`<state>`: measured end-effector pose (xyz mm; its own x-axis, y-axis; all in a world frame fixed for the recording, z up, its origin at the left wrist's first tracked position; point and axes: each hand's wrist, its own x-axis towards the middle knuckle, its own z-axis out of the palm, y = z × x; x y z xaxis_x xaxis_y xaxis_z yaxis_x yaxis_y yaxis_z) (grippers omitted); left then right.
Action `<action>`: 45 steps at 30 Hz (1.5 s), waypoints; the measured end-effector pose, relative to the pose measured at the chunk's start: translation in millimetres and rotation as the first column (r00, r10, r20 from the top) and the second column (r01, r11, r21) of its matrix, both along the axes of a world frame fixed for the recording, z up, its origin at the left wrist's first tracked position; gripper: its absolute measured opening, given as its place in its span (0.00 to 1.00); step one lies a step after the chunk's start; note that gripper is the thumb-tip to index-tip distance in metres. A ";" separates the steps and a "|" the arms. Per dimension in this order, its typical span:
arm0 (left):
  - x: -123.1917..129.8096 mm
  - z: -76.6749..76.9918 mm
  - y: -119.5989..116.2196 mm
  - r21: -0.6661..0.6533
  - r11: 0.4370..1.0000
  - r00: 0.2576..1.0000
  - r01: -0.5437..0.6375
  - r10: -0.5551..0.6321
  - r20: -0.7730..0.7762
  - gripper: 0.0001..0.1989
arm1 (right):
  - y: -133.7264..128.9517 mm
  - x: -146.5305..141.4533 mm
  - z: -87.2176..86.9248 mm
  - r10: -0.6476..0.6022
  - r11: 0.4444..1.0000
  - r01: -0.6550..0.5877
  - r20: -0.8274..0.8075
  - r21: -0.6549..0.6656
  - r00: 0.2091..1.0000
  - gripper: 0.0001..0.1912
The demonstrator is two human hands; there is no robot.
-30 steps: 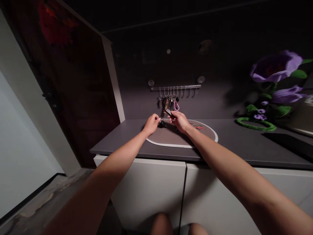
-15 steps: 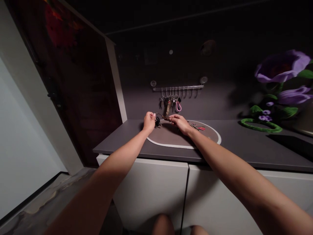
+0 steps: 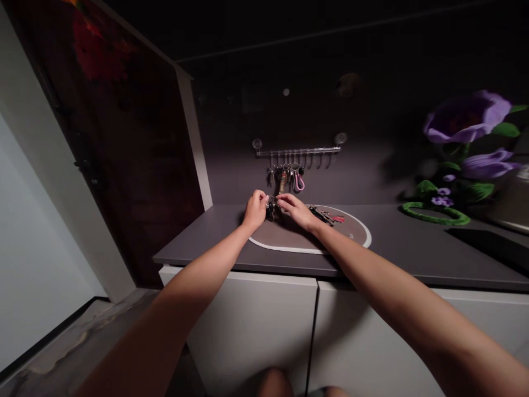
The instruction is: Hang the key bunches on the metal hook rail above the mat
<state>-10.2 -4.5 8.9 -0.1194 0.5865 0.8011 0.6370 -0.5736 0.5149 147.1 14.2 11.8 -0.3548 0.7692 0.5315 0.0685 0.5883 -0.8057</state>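
Note:
My left hand [image 3: 255, 209] pinches a small bunch of keys [image 3: 271, 210] above the left part of an oval brown mat [image 3: 285, 238] with a white rim. Close beside it, my right hand [image 3: 295, 209] has its thumb and fingertips closed at the same bunch, on a thin ring or chain that is too small to make out well. More keys [image 3: 323, 215] with a red tag lie on the mat behind my right hand. Just beyond both hands, several key sets [image 3: 285, 175], one with a pink loop, hang from a clear hook rail [image 3: 301, 151] on the wall.
Purple artificial flowers [image 3: 469, 124] and a green ring [image 3: 433, 214] stand on the right of the dark countertop [image 3: 397, 248]. White cabinet doors [image 3: 256, 325] are below its front edge. A dark door [image 3: 136, 149] is on the left.
My two hands have come closer together; the left moved right. The chain that stretched between them is now bunched up at the fingertips.

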 end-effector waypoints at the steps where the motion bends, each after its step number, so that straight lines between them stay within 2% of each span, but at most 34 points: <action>1: 0.9 -0.2 -0.6 0.010 1.000 1.000 0.009 -0.008 -0.023 0.04 | 0.7 -0.2 0.3 -0.007 0.999 0.007 -0.008 0.041 1.000 0.15; 4: 3.4 -0.4 -2.6 0.017 1.000 0.996 0.024 -0.022 -0.087 0.04 | 3.1 -0.9 0.5 -0.003 0.989 0.006 -0.026 0.146 1.000 0.16; 7: 4.6 0.1 -4.5 0.015 1.000 0.991 0.010 -0.008 -0.134 0.04 | 6.0 -0.9 0.0 -0.004 0.984 0.009 -0.027 0.180 1.000 0.14; 11: 3.8 1.9 -5.1 0.024 0.999 0.988 -0.024 0.027 -0.154 0.04 | 4.9 1.0 2.4 -0.123 0.962 0.128 -0.035 0.243 0.992 0.09; 14: 3.4 3.9 -5.1 0.020 0.998 0.992 -0.056 0.058 -0.110 0.05 | -1.5 0.8 6.9 -0.166 0.946 0.166 -0.025 0.279 0.986 0.08; 18: 4.0 6.6 -5.8 0.029 0.996 0.996 -0.086 0.085 0.010 0.05 | -9.2 -4.0 11.1 -0.160 0.942 0.147 0.020 0.302 0.987 0.07; 23: 3.4 7.2 -5.0 0.022 0.998 0.993 -0.063 0.060 0.102 0.05 | -10.3 -8.9 10.2 -0.163 0.929 0.116 0.107 0.351 0.981 0.07; 26: 3.4 5.9 -3.0 0.023 0.999 0.992 -0.048 0.045 0.117 0.05 | -9.8 -8.9 8.8 -0.180 0.931 0.133 0.111 0.341 0.977 0.09; 30: 5.5 3.8 -1.4 0.053 0.998 0.995 -0.042 0.037 0.092 0.05 | -7.9 -10.1 7.0 -0.181 0.944 0.165 0.032 0.287 0.983 0.13; 38: 12.2 3.8 -7.8 0.070 0.997 0.996 0.010 -0.016 0.086 0.06 | -4.5 -12.6 5.3 -0.092 0.976 0.106 -0.077 0.191 0.993 0.12; 42: 16.5 9.9 -11.6 0.058 0.997 0.992 0.050 -0.056 0.112 0.06 | -7.6 -9.1 10.7 -0.065 0.981 0.085 -0.118 0.173 0.991 0.11; 45: 20.9 21.5 -11.8 0.049 0.995 0.990 0.089 -0.094 0.108 0.06 | -9.5 -4.9 19.7 -0.023 0.991 0.044 -0.163 0.123 0.986 0.11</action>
<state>10.7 -16.4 30.3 -0.1558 0.5637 0.8111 0.5216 -0.6504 0.5522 142.1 4.6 31.5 -0.2318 0.7027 0.6727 -0.0350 0.6851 -0.7276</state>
